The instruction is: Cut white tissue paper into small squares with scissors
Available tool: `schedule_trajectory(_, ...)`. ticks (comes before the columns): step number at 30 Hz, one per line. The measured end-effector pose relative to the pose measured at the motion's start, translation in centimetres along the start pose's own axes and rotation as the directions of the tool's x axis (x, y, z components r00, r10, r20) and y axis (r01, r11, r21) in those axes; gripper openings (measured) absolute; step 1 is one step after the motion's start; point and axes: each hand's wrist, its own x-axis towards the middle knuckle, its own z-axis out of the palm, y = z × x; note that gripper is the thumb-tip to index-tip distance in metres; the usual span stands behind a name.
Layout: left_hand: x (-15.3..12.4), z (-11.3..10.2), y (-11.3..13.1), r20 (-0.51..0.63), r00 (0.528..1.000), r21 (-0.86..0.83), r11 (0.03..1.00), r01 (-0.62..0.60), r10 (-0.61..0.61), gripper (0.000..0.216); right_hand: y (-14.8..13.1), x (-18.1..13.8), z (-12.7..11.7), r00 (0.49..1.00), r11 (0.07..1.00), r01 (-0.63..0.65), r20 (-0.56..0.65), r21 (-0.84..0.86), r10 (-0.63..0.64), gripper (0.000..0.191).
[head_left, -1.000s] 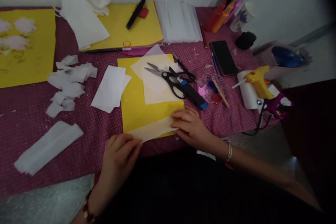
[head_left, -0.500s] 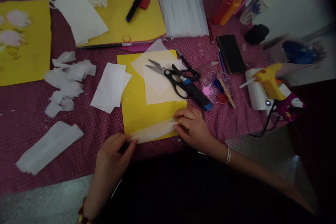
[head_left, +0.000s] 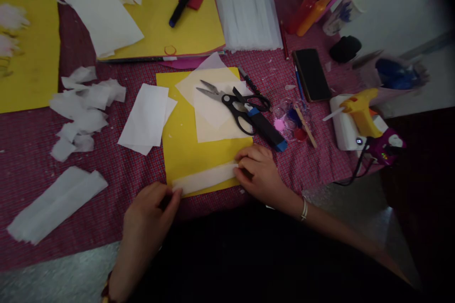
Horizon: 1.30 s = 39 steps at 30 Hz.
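Note:
A narrow strip of white tissue paper (head_left: 206, 178) stretches between my hands over the near edge of a yellow sheet (head_left: 181, 151). Its left end is pinched between the thumb and fingers of my left hand (head_left: 151, 208). At the other end, my right hand (head_left: 259, 170) grips the strip with closed fingers. Beyond the strip, black-handled scissors (head_left: 227, 99) and a black and blue utility knife (head_left: 265, 128) lie on pale paper squares (head_left: 209, 128). White paper pieces (head_left: 144, 116) lie left of the yellow sheet.
Torn tissue pieces (head_left: 83, 109) and a folded tissue length (head_left: 57, 203) lie at left. On the right are a paint palette (head_left: 284, 125), a dark phone (head_left: 312, 75) and a yellow glue gun (head_left: 362, 113) with a cord. White sticks (head_left: 249, 16) lie at the back.
The strip looks flatter and straighter between my hands. My left hand has shifted slightly left and down, and both hands keep their hold. The view has moved a little.

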Motion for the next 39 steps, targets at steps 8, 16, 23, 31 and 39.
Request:
schedule_trajectory(8, 0.5, -0.2, 0.1, 0.022, 0.998, 0.026, 0.998, 0.064, -0.065, 0.033, 0.0, 0.3, -0.2, 0.999, 0.999, -0.036, 0.026, 0.005, 0.036, 0.015)
schedule_trajectory(16, 0.8, -0.2, 0.3, 0.034, 0.988, 0.111, 0.983, 0.143, -0.147, 0.034, 0.0, 0.2, -0.1, 0.999, 0.999, -0.034, 0.028, -0.008, 0.034, 0.013)
schedule_trajectory(23, 1.4, -0.3, 0.9, 0.059, 0.945, 0.172, 0.936, 0.307, -0.321, 0.027, -0.2, 1.0, -1.0, 0.989, 0.988, -0.03, 0.138, -0.151, 0.051, 0.022)
schedule_trajectory(31, 1.2, -0.7, 0.2, 0.073, 0.955, 0.082, 0.956, 0.282, -0.288, 0.024, -0.5, 2.9, -1.9, 0.945, 0.947, 0.173, 0.318, -0.27, -0.082, 0.007)
schedule_trajectory(39, 1.0, -0.4, -0.3, 0.041, 0.971, 0.066, 0.97, 0.233, -0.236, 0.02, -1.0, 2.6, -1.5, 0.94, 0.922, 0.205, 0.328, -0.329, -0.092, 0.008)
